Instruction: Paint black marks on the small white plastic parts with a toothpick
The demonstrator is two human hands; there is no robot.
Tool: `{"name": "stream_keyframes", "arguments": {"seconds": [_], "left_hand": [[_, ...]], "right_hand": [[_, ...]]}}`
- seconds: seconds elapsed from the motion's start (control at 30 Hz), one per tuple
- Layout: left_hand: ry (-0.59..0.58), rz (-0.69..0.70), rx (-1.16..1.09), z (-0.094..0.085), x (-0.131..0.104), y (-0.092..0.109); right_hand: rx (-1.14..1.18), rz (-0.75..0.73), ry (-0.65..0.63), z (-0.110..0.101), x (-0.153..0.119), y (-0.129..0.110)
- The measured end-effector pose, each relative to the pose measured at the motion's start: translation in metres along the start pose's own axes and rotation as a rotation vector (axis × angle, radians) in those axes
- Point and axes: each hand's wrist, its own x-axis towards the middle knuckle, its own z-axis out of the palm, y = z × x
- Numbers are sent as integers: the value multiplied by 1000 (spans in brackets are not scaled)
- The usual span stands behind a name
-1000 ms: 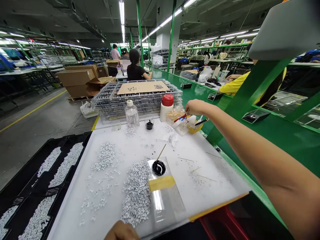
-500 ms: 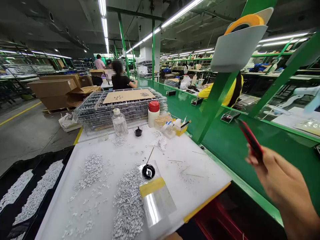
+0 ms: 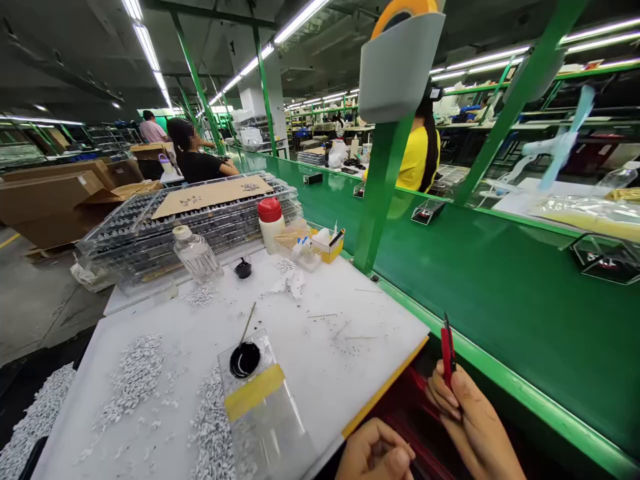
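My right hand (image 3: 465, 407) grips a red utility knife (image 3: 447, 350), its dark blade pointing up, just off the right edge of the worktable. Beside it, at the bottom of the view, my left hand (image 3: 377, 453) has its fingers curled in; what they hold, if anything, I cannot make out. The two hands are apart. To their left on the white table (image 3: 320, 373) lies a clear plastic plate (image 3: 280, 427) with yellow tape (image 3: 255, 392) across it. Glossy black liquid (image 3: 245, 361) pools on that plate, with a thin stick (image 3: 247, 323) leaning from it.
Small white pieces lie in piles (image 3: 135, 377). Behind them stand a clear bottle (image 3: 196, 253), a red-capped bottle (image 3: 271, 223), a small black cup (image 3: 243, 268) and stacked clear trays (image 3: 225, 213). A green conveyor belt (image 3: 500, 287) runs along the right, past a green post (image 3: 383, 193). Co-workers sit beyond.
The view has turned to the right. My right hand has come down and inward with the utility knife, now held more upright. My left hand has risen into view beside it.
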Motion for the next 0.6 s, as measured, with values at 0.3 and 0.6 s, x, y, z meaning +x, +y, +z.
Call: {"name": "stream_keyframes", "arguments": {"seconds": [0.3,0.6], "left_hand": [[249,-132,-176,32,16,21],[396,-145,-237,36,26,18]], "right_hand": [[-302,-91,58,-46,-30,27],[-724,-235,-129,-54,-43,27]]}}
